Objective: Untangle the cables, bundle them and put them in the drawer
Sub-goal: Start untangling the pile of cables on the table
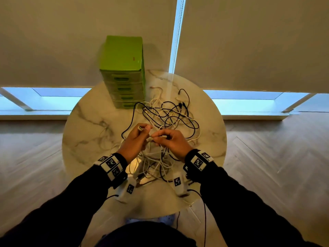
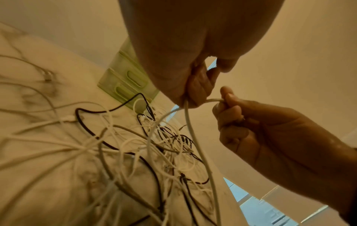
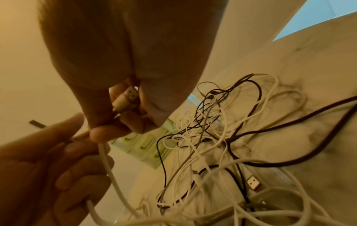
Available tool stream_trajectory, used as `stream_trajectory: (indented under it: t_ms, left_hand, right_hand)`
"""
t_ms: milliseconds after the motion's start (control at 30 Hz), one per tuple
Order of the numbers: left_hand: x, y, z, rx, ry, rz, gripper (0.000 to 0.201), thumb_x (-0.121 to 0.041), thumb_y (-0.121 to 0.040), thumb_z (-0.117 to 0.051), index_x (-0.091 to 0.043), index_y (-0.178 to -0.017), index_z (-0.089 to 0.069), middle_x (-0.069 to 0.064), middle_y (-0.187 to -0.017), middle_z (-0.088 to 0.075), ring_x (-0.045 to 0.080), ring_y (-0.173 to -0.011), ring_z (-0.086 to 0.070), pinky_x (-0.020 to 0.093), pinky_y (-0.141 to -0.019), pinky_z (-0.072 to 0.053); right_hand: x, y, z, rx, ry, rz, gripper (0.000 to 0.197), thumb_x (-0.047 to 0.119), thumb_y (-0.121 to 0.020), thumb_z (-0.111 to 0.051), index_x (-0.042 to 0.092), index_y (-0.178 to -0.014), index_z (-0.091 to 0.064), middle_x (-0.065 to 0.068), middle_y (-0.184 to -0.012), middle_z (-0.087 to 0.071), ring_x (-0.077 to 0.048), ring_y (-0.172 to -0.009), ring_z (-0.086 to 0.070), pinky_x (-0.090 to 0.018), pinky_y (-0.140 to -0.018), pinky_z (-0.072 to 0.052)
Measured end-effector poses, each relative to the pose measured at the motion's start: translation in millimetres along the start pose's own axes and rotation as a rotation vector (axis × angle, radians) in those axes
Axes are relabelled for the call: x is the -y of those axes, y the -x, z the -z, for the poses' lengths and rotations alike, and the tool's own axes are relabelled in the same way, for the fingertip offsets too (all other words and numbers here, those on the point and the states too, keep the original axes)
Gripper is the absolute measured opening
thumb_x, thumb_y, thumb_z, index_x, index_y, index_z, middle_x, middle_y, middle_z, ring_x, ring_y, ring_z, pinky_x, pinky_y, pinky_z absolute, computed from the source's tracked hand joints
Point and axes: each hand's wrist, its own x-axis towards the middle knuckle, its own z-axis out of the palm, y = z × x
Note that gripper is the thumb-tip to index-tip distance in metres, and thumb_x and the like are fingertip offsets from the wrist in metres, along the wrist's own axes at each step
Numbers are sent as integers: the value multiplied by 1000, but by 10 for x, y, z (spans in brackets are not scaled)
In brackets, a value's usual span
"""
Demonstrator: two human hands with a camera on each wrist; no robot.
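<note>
A tangle of black and white cables [image 1: 169, 114] lies on the round marble table [image 1: 92, 125], spreading from the middle toward me. Both hands hover just above its near part. My left hand [image 1: 143, 130] grips a white cable [image 2: 190, 126] with curled fingers, and a plug end sticks up above its thumb. A short span to the right, my right hand [image 1: 156, 137] pinches the same white cable and holds a white USB plug [image 3: 126, 97] in its fingers. The green drawer unit [image 1: 122, 72] stands at the table's far left with all its drawers closed.
A loose USB plug [image 3: 253, 183] lies in the cable pile [image 3: 222, 137] near me. Behind the table hang window blinds [image 1: 249, 41], and the wooden floor [image 1: 267, 157] surrounds it. The drawer unit [image 2: 125, 82] sits just beyond the tangle [image 2: 154, 145].
</note>
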Motion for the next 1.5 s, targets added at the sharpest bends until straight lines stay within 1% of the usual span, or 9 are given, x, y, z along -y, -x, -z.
stream_trajectory:
  t_ms: [300,433,567,833,1000,1100,1233,1367,1500]
  left_hand:
    - [133,131,5,132,-14,120,17,-23,-105,-52,-13,-93,-57,-4,-66,-34,8,-54,-32,23,-53,-31]
    - [115,123,-48,146,-24,119,13,-25,-106,-49,-14,-98,-52,-5,-67,-41,7,-53,-37,24,-52,-34]
    - [134,79,4,51,367,202,28,-26,-109,-35,-9,-99,-55,3,-71,-47,9,-51,-32,22,-48,-27]
    - [64,114,-55,145,217,55,50,-45,-109,-27,-18,-131,-64,2,-117,-71,15,-103,-66,36,-90,-45]
    - [-9,138,-105,96,201,-78,45,-45,-108,-31,-16,-110,-65,-7,-122,-71,15,-115,-66,38,-100,-50]
    - [-60,45,-68,-6,378,-69,48,-48,-108,-26,-11,-93,-54,0,-120,-72,15,-99,-70,36,-89,-53]
    - [-160,-1,-44,13,604,-14,38,-43,-109,-27,-17,-84,-40,0,-72,-53,12,-56,-42,26,-59,-43]
    - [-146,-10,-43,27,609,28,36,-40,-107,-40,-23,-76,-36,-3,-67,-23,10,-55,-19,27,-55,-25]
    - [-254,-23,76,-32,656,63,50,-54,-105,-34,-24,-65,-33,-5,-60,-23,7,-47,-17,21,-41,-17]
  right_hand:
    - [193,-124,-34,-225,-264,-56,52,3,-83,-77,6,-123,-46,-11,-91,-73,-23,-86,-71,-27,-75,-56]
    - [176,-85,-144,-249,-375,-102,42,3,-92,-67,7,-126,-42,-12,-99,-68,-31,-86,-73,-41,-72,-59]
    - [194,-28,-66,-262,-195,-26,26,8,-96,-63,7,-118,-50,-11,-106,-67,-24,-74,-70,-30,-62,-55]
    - [83,111,-166,-123,40,118,19,7,-92,-68,7,-106,-55,-9,-103,-72,-33,-82,-70,-45,-80,-60]
    - [65,130,-179,-142,155,33,25,27,-95,-67,10,-97,-49,-2,-92,-70,-23,-65,-66,-42,-66,-57]
    - [-50,175,-120,-2,446,62,30,37,-104,-48,15,-87,-57,-1,-72,-63,-12,-62,-59,-34,-66,-50]
    - [-126,202,-126,10,551,130,32,32,-107,-43,11,-92,-61,-8,-83,-64,-16,-75,-57,-28,-71,-44]
    - [-84,167,-203,69,584,136,30,31,-107,-43,12,-90,-59,-7,-85,-63,-19,-78,-58,-31,-73,-45]
    - [-198,221,-147,237,762,82,42,41,-108,-33,21,-79,-57,6,-72,-59,-12,-68,-54,-25,-68,-42]
